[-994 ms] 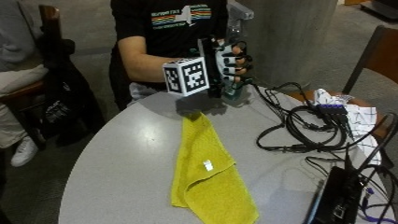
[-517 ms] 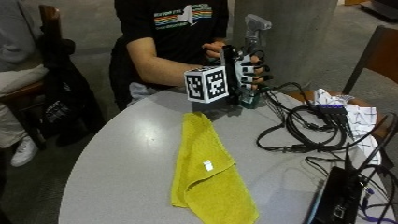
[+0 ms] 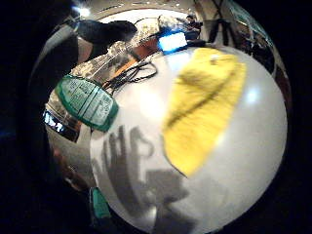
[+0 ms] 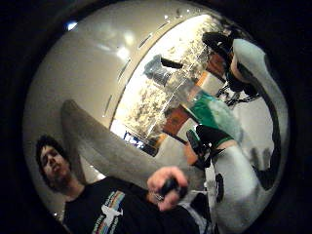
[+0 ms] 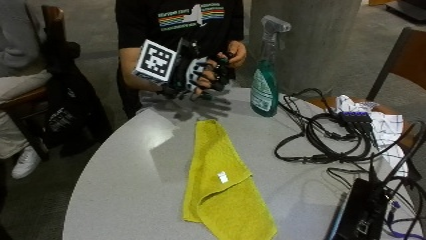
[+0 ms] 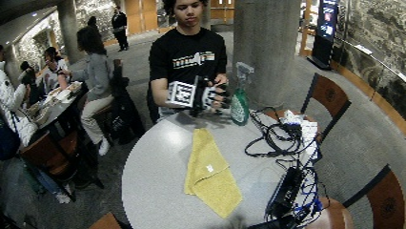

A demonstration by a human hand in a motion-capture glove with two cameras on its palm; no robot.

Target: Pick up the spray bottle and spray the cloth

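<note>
A green spray bottle (image 5: 264, 92) with a grey trigger head stands upright on the round grey table (image 5: 126, 180), by its far edge. My gloved right hand (image 5: 200, 77) hovers above the table to the left of the bottle, apart from it, fingers loosely bent and holding nothing. The person's bare left hand (image 5: 234, 51) touches the glove's fingertips. A yellow cloth (image 5: 223, 185) lies spread lengthwise in the middle of the table, in front of both. The little finger side palm view shows the bottle's label (image 3: 87, 102) and the cloth (image 3: 204, 102) below my palm.
Black cables (image 5: 326, 135) coil on the table right of the bottle, beside a white checked cloth (image 5: 376, 117). A black device (image 5: 359, 215) lies at the near right edge. A concrete pillar (image 5: 313, 40) and a chair (image 5: 399, 60) stand behind.
My gloved hand, which was wrapped around the bottle, has let go and moved left. The bottle stands alone on the table. The bare hand now touches the glove.
</note>
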